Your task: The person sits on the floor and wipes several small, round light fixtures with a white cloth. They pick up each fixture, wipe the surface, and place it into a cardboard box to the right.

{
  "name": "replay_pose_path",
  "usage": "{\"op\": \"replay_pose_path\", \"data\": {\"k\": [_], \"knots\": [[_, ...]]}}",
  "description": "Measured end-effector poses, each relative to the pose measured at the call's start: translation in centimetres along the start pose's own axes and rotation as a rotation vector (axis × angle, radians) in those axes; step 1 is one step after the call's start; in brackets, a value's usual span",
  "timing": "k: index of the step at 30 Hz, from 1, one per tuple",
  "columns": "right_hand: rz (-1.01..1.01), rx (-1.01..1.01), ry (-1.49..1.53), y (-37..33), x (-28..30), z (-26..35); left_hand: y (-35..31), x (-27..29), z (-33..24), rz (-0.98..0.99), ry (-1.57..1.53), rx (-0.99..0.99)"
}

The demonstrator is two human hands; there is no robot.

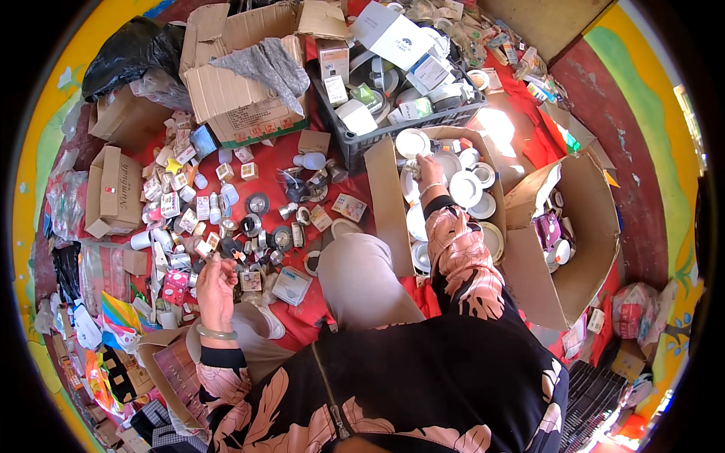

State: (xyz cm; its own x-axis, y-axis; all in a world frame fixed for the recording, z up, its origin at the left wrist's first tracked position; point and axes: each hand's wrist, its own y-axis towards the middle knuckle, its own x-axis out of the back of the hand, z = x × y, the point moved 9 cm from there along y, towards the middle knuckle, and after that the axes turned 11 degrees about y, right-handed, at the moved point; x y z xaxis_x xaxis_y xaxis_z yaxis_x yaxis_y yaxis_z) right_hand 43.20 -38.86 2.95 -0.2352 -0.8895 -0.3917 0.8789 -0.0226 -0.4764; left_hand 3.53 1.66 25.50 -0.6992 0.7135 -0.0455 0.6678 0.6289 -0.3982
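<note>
My left hand (pixel 217 296), with a bangle at its wrist, hovers at the near edge of a spread of small boxes and spotlight fittings. Its fingertips are pinched together on something too small to name. To the right, my right hand (pixel 430 172) reaches into an open cardboard box (pixel 387 200) filled with white round lamp fittings (pixel 465 189). Its fingers are closed close beside a white disc-shaped fitting (pixel 412 143); what they hold is mostly hidden. Just beyond the left fingertips lie metal spotlight cups (pixel 251 224) and small cartons (pixel 250 281).
A black plastic crate (pixel 408 124) heaped with boxes and lamps stands beyond. Another open carton (pixel 581 260) sits at the right, with a few fittings inside. Empty-looking cardboard boxes (pixel 113 192) line the left side. My knee (pixel 359 272) rises between both work areas, over red cloth.
</note>
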Motion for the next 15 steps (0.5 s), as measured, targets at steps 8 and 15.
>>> {"op": "replay_pose_path", "data": {"k": [8,15], "knots": [[0.068,-0.366,0.368,-1.5,-0.4,-3.3,-0.2,-0.7,-0.2,0.000,0.050,-0.012],[-0.090,-0.091,-0.672,2.3,3.0,-0.3,0.0,-0.7,-0.1,0.011,0.102,-0.037]]}}
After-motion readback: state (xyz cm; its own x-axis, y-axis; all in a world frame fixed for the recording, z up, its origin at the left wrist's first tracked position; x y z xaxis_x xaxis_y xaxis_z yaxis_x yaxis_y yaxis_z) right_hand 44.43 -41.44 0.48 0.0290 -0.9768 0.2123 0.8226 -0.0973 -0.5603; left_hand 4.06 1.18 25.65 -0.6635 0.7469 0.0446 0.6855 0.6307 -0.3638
